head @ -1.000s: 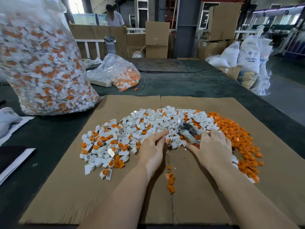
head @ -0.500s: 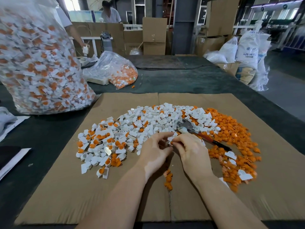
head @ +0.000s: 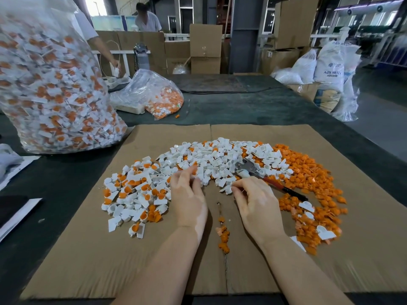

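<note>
Now: cap pile (head: 198,159) spread at centre of cardboard (head: 88,260). Right hand (head: 257,208) pinches 1 cap (head: 230,188) at pile's near edge, likely to separate it; left hand (head: 189,194) curled into caps, grip unclear. Pliers (head: 248,168) lie on pile, within reach.

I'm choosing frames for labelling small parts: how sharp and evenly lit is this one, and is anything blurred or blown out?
Head view: soft, even light, pile of caps sharp; left hand slightly soft at the fingertips; bright opening top left blown out; frame edges smear, namely the big bag and the cardboard at its near right corner.
</note>
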Demonstrator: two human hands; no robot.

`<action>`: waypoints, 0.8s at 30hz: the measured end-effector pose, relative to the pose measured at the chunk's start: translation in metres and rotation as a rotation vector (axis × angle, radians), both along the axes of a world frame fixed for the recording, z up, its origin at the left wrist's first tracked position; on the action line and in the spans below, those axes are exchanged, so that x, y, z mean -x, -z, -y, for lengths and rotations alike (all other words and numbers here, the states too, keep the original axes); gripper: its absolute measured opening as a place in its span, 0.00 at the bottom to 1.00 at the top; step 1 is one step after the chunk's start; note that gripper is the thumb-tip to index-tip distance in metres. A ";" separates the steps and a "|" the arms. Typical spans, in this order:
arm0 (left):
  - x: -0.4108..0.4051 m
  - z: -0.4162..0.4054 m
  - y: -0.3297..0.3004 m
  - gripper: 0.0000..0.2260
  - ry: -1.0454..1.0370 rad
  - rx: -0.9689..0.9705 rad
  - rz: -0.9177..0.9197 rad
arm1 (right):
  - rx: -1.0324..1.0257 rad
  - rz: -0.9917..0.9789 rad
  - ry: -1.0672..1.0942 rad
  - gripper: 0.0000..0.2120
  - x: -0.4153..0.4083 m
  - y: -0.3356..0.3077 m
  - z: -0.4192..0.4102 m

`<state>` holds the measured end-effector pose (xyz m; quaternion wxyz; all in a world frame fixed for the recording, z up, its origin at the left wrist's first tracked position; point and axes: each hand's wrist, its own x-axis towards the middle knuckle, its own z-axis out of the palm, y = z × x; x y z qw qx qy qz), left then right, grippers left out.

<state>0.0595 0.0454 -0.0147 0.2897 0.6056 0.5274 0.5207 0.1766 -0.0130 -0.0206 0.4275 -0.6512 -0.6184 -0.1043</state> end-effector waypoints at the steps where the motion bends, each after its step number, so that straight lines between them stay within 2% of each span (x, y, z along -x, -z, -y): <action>1: 0.000 0.000 0.000 0.17 -0.021 0.005 0.015 | 0.000 0.002 0.001 0.03 0.000 0.000 0.000; 3: 0.000 0.000 0.001 0.23 -0.031 0.027 0.005 | 0.002 0.009 0.008 0.03 0.000 0.001 0.000; 6: -0.002 0.000 0.002 0.29 -0.083 0.043 -0.110 | 0.005 0.019 0.010 0.04 -0.001 0.001 0.000; 9: -0.003 0.000 0.002 0.30 -0.153 0.136 -0.261 | 0.015 0.028 0.013 0.04 -0.001 0.002 0.000; 15: -0.005 -0.002 0.002 0.33 -0.153 0.250 -0.472 | 0.042 0.041 0.023 0.04 -0.002 0.003 -0.001; 20: -0.004 -0.004 0.004 0.32 -0.124 0.207 -0.563 | 0.040 0.039 0.035 0.05 -0.007 -0.003 0.000; 24: -0.006 -0.003 0.005 0.25 -0.080 0.065 -0.565 | 0.125 0.022 0.231 0.07 -0.025 -0.015 0.003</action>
